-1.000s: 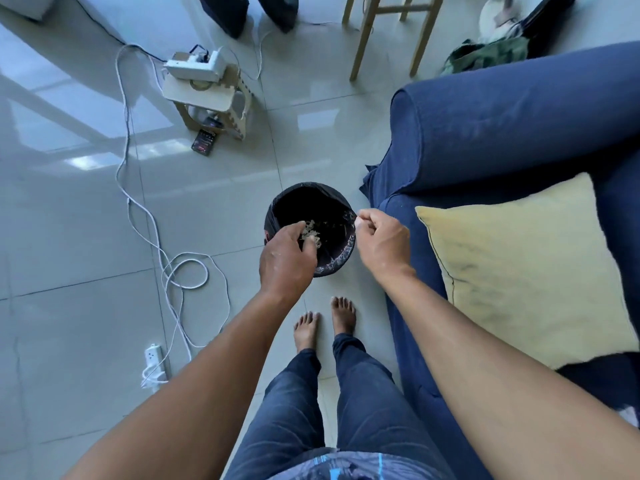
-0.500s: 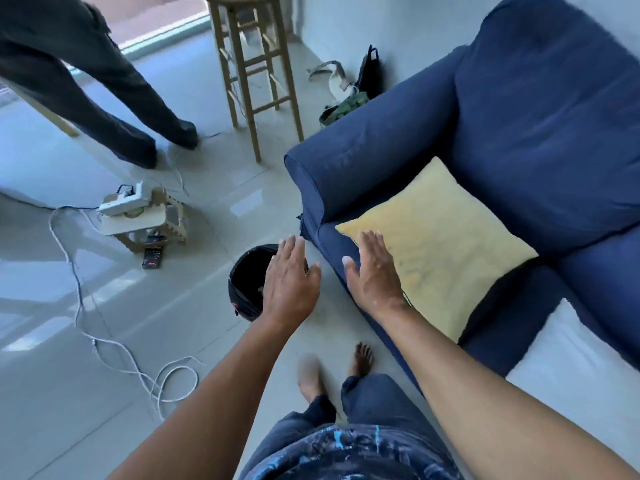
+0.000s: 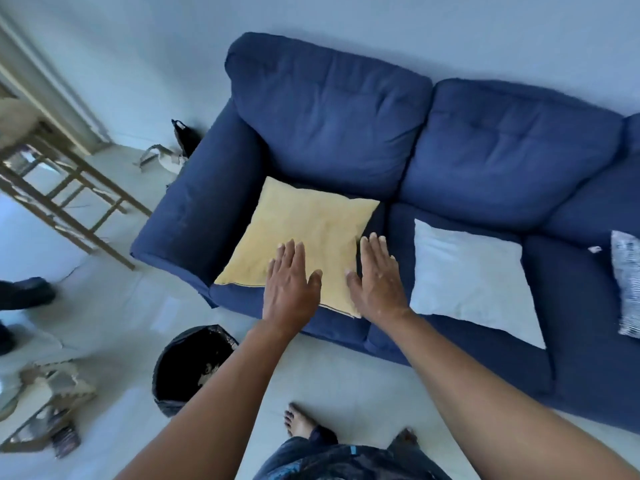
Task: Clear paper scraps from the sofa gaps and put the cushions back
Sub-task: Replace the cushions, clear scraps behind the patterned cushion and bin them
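From the head view, your left hand [image 3: 290, 287] and right hand [image 3: 375, 285] are both spread flat with fingers apart, holding nothing, stretched out over the near edge of the yellow cushion [image 3: 300, 239] that lies flat on the leftmost seat of the blue sofa [image 3: 332, 112]. A white cushion [image 3: 474, 278] lies on the next seat, and a patterned cushion [image 3: 627, 278] sits further right. The black-lined bin [image 3: 188, 367] stands on the floor by your left forearm, with pale scraps visible inside.
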`<action>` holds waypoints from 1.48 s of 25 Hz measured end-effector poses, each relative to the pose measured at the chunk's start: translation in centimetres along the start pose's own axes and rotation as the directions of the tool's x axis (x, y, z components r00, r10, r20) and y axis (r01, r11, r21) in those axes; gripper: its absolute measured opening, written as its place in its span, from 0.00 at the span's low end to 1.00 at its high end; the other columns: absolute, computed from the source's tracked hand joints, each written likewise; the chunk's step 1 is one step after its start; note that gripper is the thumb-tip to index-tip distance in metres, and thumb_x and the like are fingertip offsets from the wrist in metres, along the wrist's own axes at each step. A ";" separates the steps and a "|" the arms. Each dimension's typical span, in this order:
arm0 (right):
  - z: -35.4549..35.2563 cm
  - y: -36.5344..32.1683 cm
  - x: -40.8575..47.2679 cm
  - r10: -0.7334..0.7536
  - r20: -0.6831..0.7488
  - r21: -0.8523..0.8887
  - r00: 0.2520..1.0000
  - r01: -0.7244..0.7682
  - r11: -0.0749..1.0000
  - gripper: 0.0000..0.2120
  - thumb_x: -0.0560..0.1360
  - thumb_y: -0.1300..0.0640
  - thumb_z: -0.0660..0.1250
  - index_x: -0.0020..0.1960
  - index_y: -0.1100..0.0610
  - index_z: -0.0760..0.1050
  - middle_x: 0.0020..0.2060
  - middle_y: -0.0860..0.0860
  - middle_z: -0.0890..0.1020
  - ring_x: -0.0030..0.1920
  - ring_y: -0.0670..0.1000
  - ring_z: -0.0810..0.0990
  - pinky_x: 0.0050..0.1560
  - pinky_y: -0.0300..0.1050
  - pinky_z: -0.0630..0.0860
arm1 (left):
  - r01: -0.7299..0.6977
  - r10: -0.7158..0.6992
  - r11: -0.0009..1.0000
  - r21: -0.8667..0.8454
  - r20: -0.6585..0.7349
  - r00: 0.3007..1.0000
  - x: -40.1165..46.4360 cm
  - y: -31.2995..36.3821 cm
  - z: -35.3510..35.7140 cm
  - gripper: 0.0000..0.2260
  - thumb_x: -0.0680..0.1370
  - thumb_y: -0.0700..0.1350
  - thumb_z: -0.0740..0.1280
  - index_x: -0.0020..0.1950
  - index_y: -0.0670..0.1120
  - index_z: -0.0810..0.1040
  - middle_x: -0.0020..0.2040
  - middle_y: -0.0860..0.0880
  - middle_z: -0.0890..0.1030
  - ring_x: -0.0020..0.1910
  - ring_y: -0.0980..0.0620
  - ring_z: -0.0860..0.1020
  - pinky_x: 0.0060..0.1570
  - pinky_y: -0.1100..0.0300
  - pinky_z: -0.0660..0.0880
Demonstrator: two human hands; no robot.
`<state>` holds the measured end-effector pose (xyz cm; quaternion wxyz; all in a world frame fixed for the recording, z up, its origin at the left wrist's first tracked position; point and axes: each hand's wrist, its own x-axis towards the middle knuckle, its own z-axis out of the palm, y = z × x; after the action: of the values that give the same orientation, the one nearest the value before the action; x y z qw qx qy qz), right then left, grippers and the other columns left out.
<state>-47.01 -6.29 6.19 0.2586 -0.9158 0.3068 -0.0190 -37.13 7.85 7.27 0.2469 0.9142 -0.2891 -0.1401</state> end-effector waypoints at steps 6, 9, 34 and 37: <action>-7.7 12.7 -5.8 0.177 -0.129 0.031 0.976 -0.174 0.984 0.32 0.84 0.49 0.55 0.82 0.60 0.47 0.82 0.56 0.46 0.82 0.55 0.41 0.80 0.59 0.48 | -0.199 0.198 0.980 0.004 0.091 0.976 -1.6 13.1 6.4 0.31 0.84 0.53 0.58 0.82 0.43 0.51 0.83 0.44 0.50 0.82 0.46 0.45 0.80 0.49 0.47; -10.9 18.4 -9.3 0.247 -0.169 0.054 0.954 -0.241 0.969 0.32 0.85 0.49 0.54 0.82 0.60 0.45 0.82 0.56 0.45 0.82 0.55 0.40 0.80 0.59 0.47 | -0.275 0.270 0.961 0.019 0.145 0.952 -2.8 19.1 9.7 0.32 0.84 0.54 0.58 0.82 0.44 0.49 0.83 0.45 0.47 0.82 0.47 0.43 0.80 0.49 0.44; -29.9 51.3 -19.4 0.685 -0.402 0.224 0.607 -0.661 0.716 0.34 0.83 0.49 0.59 0.82 0.59 0.50 0.82 0.55 0.51 0.82 0.54 0.45 0.79 0.61 0.51 | -0.729 0.696 0.674 -0.121 0.436 0.571 -2.2 57.1 35.1 0.32 0.84 0.54 0.59 0.82 0.42 0.50 0.83 0.44 0.49 0.82 0.46 0.44 0.80 0.48 0.47; -31.0 52.9 -18.7 0.689 -0.416 0.243 0.594 -0.657 0.713 0.33 0.83 0.48 0.59 0.82 0.58 0.49 0.82 0.55 0.50 0.82 0.54 0.44 0.79 0.60 0.50 | -0.753 0.707 0.649 -0.108 0.450 0.545 -1.0 59.6 36.5 0.32 0.83 0.54 0.59 0.82 0.42 0.51 0.83 0.44 0.50 0.82 0.45 0.45 0.80 0.47 0.47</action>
<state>-97.42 -45.76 9.63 0.1916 -0.6882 0.6824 -0.1550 -79.89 -47.46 8.51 0.1626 0.6616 -0.6984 -0.2192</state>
